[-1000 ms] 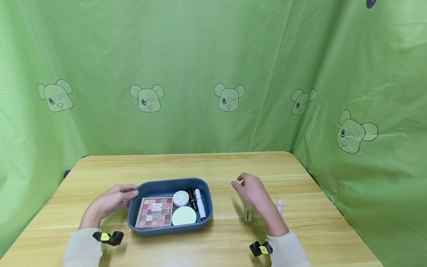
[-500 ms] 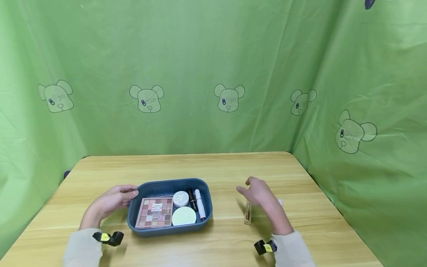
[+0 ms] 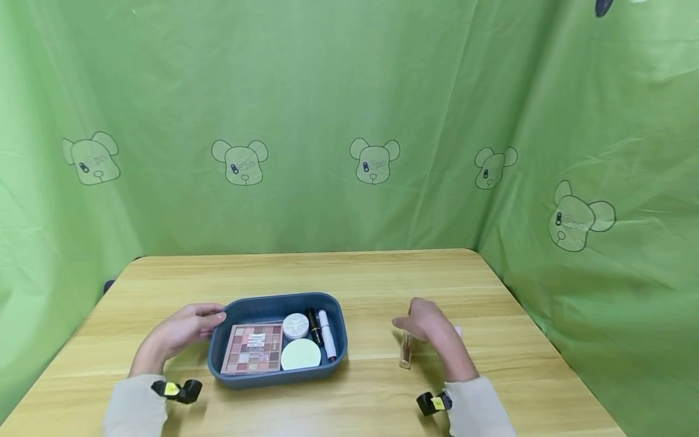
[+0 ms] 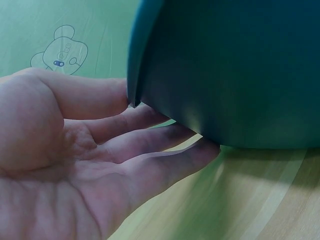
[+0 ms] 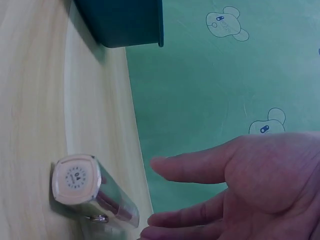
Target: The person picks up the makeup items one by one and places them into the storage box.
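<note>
My left hand point(image 3: 188, 328) holds the left end of a dark blue storage basket point(image 3: 284, 379), its thumb at the rim and its fingers along the outer wall in the left wrist view. Inside lie a makeup palette point(image 3: 253, 349), a round white jar point(image 3: 295, 326), a pale round compact point(image 3: 301, 354), a black tube point(image 3: 314, 328) and a white lipstick-like tube point(image 3: 327, 335). My right hand point(image 3: 428, 321) is just above a clear lip gloss tube point(image 3: 406, 357) lying on the table. In the right wrist view, thumb and fingers stand apart, short of the lip gloss point(image 5: 76, 178).
A white-tipped item point(image 3: 459, 331) lies behind my right wrist, mostly hidden. The wooden table point(image 3: 349, 273) ends at a green curtain point(image 3: 306, 121) at the back and right. Each wrist wears a small black camera.
My right hand has moved a little right and lowered towards the lip gloss, covering more of the white-tipped item. The left hand and basket have stayed in place.
</note>
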`<action>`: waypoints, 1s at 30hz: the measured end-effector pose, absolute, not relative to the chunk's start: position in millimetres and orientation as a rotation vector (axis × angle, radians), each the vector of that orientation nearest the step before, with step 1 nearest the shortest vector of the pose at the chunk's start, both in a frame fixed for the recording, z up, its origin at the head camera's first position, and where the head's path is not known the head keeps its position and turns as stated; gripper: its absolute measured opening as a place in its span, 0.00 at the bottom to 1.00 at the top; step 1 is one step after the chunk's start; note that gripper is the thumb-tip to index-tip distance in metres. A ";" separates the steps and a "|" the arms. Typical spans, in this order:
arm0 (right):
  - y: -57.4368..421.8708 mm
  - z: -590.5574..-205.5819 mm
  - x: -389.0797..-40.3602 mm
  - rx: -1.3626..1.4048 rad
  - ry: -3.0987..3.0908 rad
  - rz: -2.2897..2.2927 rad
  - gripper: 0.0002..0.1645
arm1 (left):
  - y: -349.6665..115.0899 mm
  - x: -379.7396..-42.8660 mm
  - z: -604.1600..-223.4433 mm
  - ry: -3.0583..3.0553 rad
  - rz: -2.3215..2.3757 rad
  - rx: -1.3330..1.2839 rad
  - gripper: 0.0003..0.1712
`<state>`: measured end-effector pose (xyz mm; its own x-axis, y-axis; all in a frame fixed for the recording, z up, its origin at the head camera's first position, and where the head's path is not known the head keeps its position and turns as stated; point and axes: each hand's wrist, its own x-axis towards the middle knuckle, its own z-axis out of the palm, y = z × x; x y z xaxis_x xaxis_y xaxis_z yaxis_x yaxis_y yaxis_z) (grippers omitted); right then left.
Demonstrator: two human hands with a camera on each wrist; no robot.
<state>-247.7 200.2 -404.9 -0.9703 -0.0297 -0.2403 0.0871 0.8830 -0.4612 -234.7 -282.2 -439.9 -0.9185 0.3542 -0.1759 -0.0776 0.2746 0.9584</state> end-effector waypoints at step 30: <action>198.6 -411.4 -246.9 0.005 2.715 -0.695 0.09 | -282.4 -235.3 -438.9 2.193 1.683 0.250 0.32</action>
<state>-246.9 198.6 -411.4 -0.9432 -0.0790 -0.3228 0.0858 0.8805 -0.4662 -235.3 -282.4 -438.9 -0.9180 0.3549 -0.1768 -0.0791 0.2730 0.9587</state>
